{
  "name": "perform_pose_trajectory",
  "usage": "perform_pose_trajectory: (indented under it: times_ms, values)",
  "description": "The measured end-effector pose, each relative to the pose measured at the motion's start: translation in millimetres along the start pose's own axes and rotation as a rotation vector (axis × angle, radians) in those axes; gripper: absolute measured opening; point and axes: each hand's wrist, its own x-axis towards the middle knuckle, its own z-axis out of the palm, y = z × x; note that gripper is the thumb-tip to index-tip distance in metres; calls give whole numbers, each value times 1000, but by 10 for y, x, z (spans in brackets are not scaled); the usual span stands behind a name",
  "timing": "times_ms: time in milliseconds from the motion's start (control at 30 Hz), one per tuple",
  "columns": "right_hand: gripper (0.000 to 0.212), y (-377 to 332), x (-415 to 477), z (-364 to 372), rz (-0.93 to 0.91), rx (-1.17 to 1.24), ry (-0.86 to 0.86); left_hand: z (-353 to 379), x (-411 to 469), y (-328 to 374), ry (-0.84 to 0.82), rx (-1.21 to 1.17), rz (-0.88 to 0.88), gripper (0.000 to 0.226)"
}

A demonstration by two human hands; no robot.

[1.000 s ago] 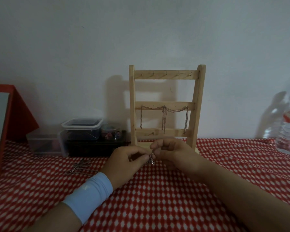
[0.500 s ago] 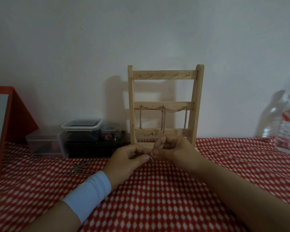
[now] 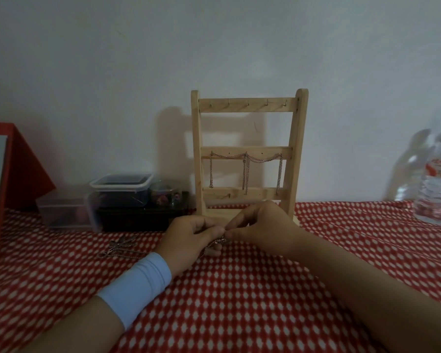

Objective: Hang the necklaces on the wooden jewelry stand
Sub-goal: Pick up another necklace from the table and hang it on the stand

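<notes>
Fingers [image 3: 214,230] of L hand [image 3: 189,240] and R hand [image 3: 260,225] are curled in and brought tip to tip. A thin silver chain necklace [image 3: 218,242] is pinched btw. them, gripped from both sides. Only a short bunched stretch of it is seen, just under the fingertips and low over the cloth. Whether it touches the cloth can't be told, and the clasp is too small to make out.

Both hands are held low over the desk [image 3: 239,301], which is covered w/ a red cloth printed in white dots. They are just in front of the base of the light wooden ladder-shaped jewelry stand [image 3: 248,106]. A pale blue wristband [image 3: 140,284] is worn on the L wrist.

The stand is set upright at the far edge, by the white wall [image 3: 214,47]. A row of small metal hooks is seen on its top rail. A hung silver chain [image 3: 245,171] is draped in swags from the mid rail, its ends dropping toward the bottom rail.

A loose silver necklace [image 3: 121,247] lies on the cloth, near, left of the L hand. Far left of the stand, a lidded clear plastic tub [image 3: 121,189] and a small round jar [image 3: 164,194] are stacked on a black box [image 3: 143,217]. A red-framed mirror [image 3: 23,169] is propped at the left edge. A clear plastic water bottle w/ red label [image 3: 437,194] stands far right.
</notes>
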Motion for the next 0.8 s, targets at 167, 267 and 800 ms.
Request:
perform_pose_trajectory:
  times_ms: [167,267,800]
  values:
    - [8,25,-12,13,49,-118,-122,-45,-12,2,-63,187,62,27]
    - [14,15,-19,20,95,-8,-148,-65,-17,-20,-18,330,188,25]
    - [26,-74,-44,-8,471,517,-272,-60,-25,-33,152,622,622,20]
